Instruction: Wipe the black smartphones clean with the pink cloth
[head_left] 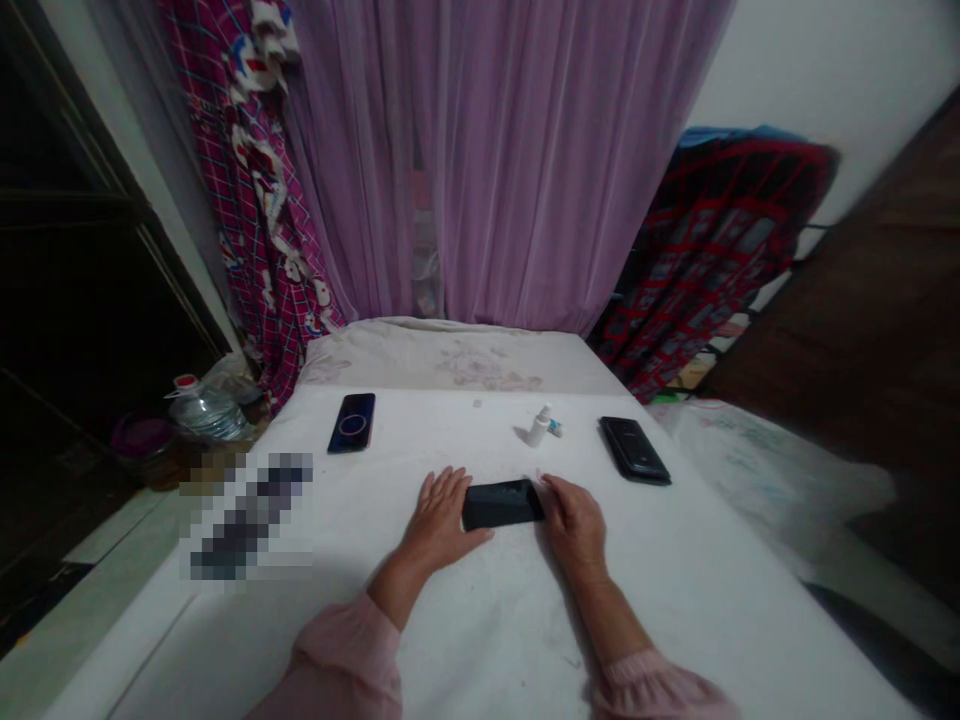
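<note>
A black smartphone (pixel 501 504) lies crosswise on the white cloth in front of me, its dark face up. My left hand (pixel 444 520) holds its left end, with the fingers along that end and the thumb by the near edge. At the right end, my right hand (pixel 574 520) is closed, its fingers curled in against the phone's edge. What those fingers pinch, if anything, is hidden. Beyond the phone stands a small white bottle (pixel 538 430) beside a small blue-and-white item (pixel 555 427).
Another phone (pixel 352 424) with a ring on its screen lies at the left. A black phone or case (pixel 634 450) lies at the right. A pixelated patch (pixel 251 515) covers something near the left edge. Purple curtains (pixel 525 160) hang behind the cloth-covered surface (pixel 480 640).
</note>
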